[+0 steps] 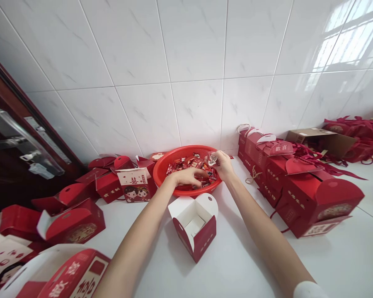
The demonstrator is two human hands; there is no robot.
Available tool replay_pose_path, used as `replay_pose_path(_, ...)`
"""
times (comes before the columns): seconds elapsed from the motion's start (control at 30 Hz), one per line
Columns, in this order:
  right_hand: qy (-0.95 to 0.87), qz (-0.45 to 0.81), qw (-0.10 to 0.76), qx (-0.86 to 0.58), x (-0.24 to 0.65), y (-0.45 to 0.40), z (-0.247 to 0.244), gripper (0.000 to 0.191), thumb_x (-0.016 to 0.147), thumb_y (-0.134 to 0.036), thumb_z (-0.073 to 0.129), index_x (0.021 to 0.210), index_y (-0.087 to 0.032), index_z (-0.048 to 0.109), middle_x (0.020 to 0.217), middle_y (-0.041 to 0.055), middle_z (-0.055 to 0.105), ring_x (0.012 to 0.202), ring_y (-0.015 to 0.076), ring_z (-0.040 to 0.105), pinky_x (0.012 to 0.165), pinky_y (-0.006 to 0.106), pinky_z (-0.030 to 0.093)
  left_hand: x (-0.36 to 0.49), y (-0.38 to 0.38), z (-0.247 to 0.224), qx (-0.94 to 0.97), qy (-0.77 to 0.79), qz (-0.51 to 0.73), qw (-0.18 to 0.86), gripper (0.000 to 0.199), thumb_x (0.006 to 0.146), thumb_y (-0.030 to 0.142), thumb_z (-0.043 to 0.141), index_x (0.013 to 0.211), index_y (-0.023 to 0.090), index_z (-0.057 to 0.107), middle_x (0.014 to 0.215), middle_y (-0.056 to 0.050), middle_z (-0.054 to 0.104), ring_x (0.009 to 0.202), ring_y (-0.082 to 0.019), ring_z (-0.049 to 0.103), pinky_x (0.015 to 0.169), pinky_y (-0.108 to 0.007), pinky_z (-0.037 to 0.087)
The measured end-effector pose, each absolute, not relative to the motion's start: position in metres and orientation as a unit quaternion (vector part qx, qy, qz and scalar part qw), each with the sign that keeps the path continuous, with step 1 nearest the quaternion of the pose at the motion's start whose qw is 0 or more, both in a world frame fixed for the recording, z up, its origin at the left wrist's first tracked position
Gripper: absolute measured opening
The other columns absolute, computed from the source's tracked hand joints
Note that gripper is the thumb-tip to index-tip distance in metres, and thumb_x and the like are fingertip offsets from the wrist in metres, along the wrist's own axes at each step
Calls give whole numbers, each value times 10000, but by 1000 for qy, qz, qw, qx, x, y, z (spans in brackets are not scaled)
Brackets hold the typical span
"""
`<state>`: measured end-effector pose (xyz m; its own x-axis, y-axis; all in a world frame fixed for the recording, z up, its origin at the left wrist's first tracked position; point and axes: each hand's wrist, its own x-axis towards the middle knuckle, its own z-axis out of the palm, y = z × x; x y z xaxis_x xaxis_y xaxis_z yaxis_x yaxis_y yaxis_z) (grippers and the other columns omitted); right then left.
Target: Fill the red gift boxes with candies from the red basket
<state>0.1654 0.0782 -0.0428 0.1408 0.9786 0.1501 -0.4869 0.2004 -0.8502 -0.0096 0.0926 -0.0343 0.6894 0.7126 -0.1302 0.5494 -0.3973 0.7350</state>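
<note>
A round red plastic basket (161, 185) stands near the wall, holding many small wrapped candies (191, 162), mostly in red wrappers. My left hand (191, 177) reaches over its near rim into the candies, thumb and fingers curved and apart, with nothing clearly held. At the basket's right rim, my right hand (224, 166) is closed on a wrapped candy (213, 159) with a white and red wrapper. Between my forearms, just in front of the basket, sits an open red gift box (205, 238) with a white inside; its flaps stand up and no candy shows in it.
Red gift boxes with flaps, one of them a red box (77, 225), crowd the left side. More closed red boxes (311, 203) with cords form a row on the right. A cardboard carton (323, 138) stands behind them. A tiled wall (199, 103) bounds the back.
</note>
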Motion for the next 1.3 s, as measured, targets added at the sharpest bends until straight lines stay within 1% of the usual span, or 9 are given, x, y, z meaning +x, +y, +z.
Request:
replay_pose_path(0.13, -361, 549, 685, -315, 166, 78, -42, 191, 555, -331, 672, 629, -220, 535, 618, -17, 604, 662, 191, 636, 598, 312, 517, -3, 87, -31, 839, 410, -40, 355, 765, 663, 196, 668, 1418, 269, 571, 1491, -45, 572, 1335, -276, 559, 1055, -314, 474)
replay_pose_path(0.27, -359, 549, 684, -319, 165, 77, -42, 205, 545, -318, 682, 613, -224, 513, 574, -33, 566, 634, 186, 625, 619, 326, 529, 3, 90, -34, 849, 464, -78, 241, 939, 618, 144, 678, 1519, 279, 452, 1414, -80, 631, 1193, -303, 646, 921, -319, 526)
replay_pose_path(0.4, -374, 545, 676, -326, 165, 75, -41, 203, 551, -310, 691, 630, -222, 527, 595, -37, 570, 634, 175, 615, 613, 313, 505, 5, 97, -40, 854, 482, 8, 196, 762, 609, 120, 708, 1356, 251, 635, 1130, -60, 762, 993, -283, 711, 813, -291, 540)
replay_pose_path(0.57, -408, 539, 654, -340, 166, 74, -41, 168, 565, -310, 683, 690, -217, 620, 621, -15, 608, 649, 185, 604, 601, 312, 469, -10, 110, -41, 825, 536, 126, 130, 458, 687, 73, 640, 1102, 240, 739, 1169, -90, 750, 1114, -307, 672, 924, -329, 510)
replay_pose_path(0.7, -426, 535, 642, -347, 165, 74, -42, 169, 566, -329, 684, 683, -222, 626, 642, -5, 627, 699, 206, 624, 628, 318, 478, -21, 115, -39, 781, 585, 205, 74, 489, 722, 123, 652, 1199, 225, 677, 1232, -137, 706, 1195, -353, 608, 970, -412, 478)
replay_pose_path(0.8, -432, 532, 637, -353, 165, 74, -42, 186, 570, -338, 688, 703, -226, 624, 648, -6, 628, 697, 209, 627, 616, 315, 467, -18, 110, -38, 788, 570, 217, 76, 466, 705, 204, 713, 1170, 232, 692, 1267, -129, 682, 1237, -357, 569, 983, -405, 463)
replay_pose_path(0.93, -436, 527, 638, -355, 165, 74, -43, 190, 578, -333, 691, 718, -222, 626, 653, -9, 636, 667, 193, 610, 604, 306, 454, -10, 100, -40, 824, 527, 142, 153, 267, 567, 300, 827, 821, 250, 763, 872, -38, 755, 833, -264, 698, 731, -285, 509)
replay_pose_path(1.03, -438, 525, 639, -353, 165, 74, -44, 197, 580, -335, 689, 727, -220, 628, 664, -11, 641, 664, 184, 607, 604, 299, 459, -9, 98, -42, 831, 514, 85, 194, 239, 442, 270, 867, 636, 249, 729, 628, 16, 690, 601, -205, 649, 566, -248, 452)
replay_pose_path(1.3, -450, 518, 637, -351, 165, 75, -45, 185, 578, -342, 702, 694, -221, 622, 660, -16, 617, 648, 169, 581, 614, 298, 463, -18, 108, -45, 804, 534, 172, 199, 287, 519, 77, 740, 755, 233, 784, 778, -36, 768, 748, -244, 692, 681, -289, 500)
